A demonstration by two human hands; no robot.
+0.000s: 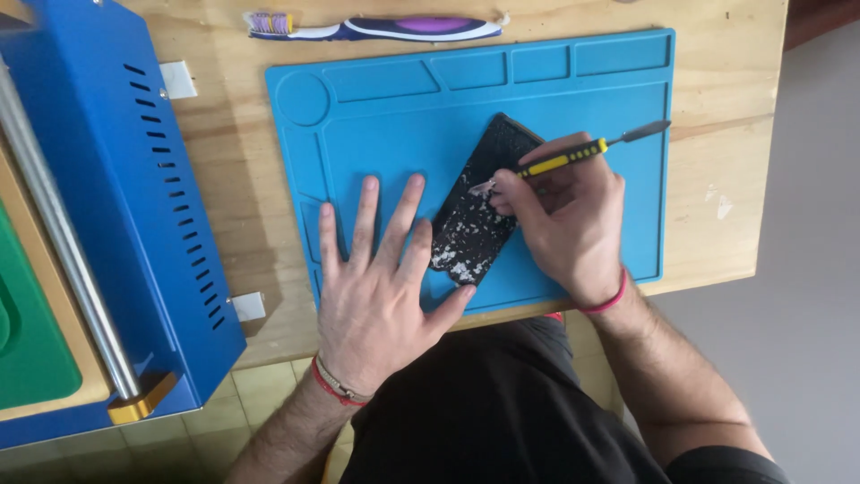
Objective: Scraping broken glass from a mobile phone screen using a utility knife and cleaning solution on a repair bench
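Two hands are at work on my wooden bench (pixel 717 134), and I read the scene from the left edge across. Farthest left sits a blue metal machine (pixel 116 206) with rows of vent slots, a steel roller bar (pixel 63 242) along its top and a green pad (pixel 27 332) beside that. Two small white tabs (pixel 177 79) stick out from under its casing onto the wood. Next comes a blue silicone work mat (pixel 403 116) with moulded compartments along its far and left sides; beyond its far edge lies a purple and white toothbrush (pixel 376 27), parallel to that edge, bristles toward the left.

My left hand (pixel 381 269) lies flat and open on the mat, palm down, fingers spread and pointing away from me, gripping nothing; its thumb and index finger press against the near left edge of a black phone panel (pixel 479 211). That panel rests near the mat's middle, its long axis running diagonally from near-left to far-right, its surface flecked with white residue, thickest at the near end.

My right hand (pixel 564 215) is closed in a pen grip around a yellow and black scraper tool (pixel 573 154), the wrist bent inward. The tool's handle end points up and right past the knuckles, while its tip meets the panel around the middle.
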